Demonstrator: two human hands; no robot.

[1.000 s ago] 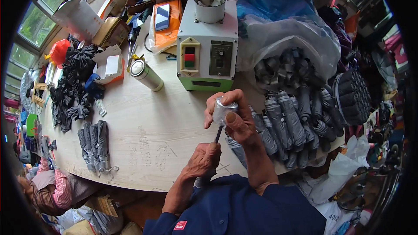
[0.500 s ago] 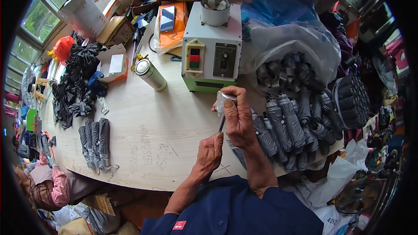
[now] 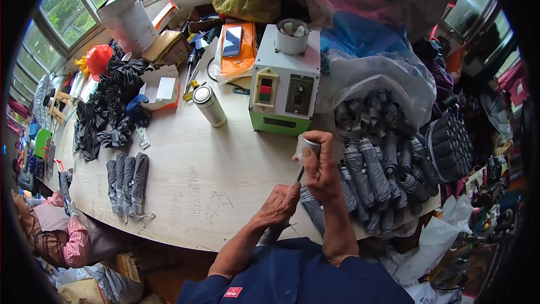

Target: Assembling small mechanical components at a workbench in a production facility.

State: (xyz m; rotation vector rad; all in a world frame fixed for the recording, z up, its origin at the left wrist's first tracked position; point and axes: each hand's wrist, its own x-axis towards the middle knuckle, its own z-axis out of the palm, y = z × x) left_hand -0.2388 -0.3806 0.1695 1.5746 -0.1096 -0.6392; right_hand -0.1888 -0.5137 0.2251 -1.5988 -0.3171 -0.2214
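Silver knob (image 3: 312, 145) clasped in the R hand (image 3: 322, 171), L hand (image 3: 280, 205) curled tight round its dark rod (image 3: 300, 174) just below, both over the tabletop (image 3: 174, 141), w/ folded grey umbrellas (image 3: 371, 174) to the R & a white-and-green machine (image 3: 281, 101) beyond, nr a silver flask (image 3: 211, 108).

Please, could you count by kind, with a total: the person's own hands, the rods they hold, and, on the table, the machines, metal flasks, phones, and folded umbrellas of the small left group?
Own hands: 2 (left hand, right hand)
Silver-ended rod: 1
White-and-green machine: 1
Metal flask: 1
Phone: 1
Grey folded umbrellas, left group: 4
Total: 10
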